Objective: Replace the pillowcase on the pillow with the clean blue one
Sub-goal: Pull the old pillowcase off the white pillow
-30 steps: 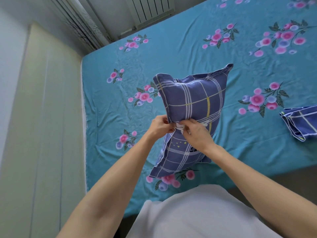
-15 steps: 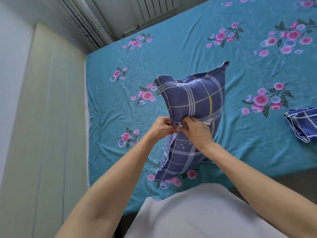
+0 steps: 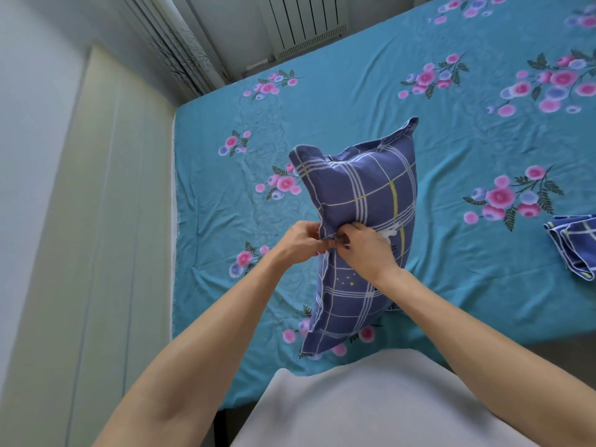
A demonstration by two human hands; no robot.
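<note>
A pillow in a blue plaid pillowcase [image 3: 364, 195] stands on its long edge on the bed, tilted towards the far right. Both hands meet at the middle of its near left edge. My left hand [image 3: 301, 241] pinches the fabric edge there. My right hand [image 3: 362, 248] lies over the case beside it, fingers curled onto the same spot. What the fingertips hold is hidden between the hands. A second blue plaid pillowcase [image 3: 572, 241], folded, lies at the right edge of the view.
The bed's turquoise sheet with pink flowers [image 3: 467, 130] fills most of the view. A pale cabinet or headboard panel [image 3: 106, 237] runs along the bed's left side. A white radiator [image 3: 303, 24] and a curtain [image 3: 174, 50] stand at the far wall.
The white strip seen between my fingers earlier is no longer visible. My hands have closed tighter together on the pillowcase edge, and the pillow stands a little more upright.
</note>
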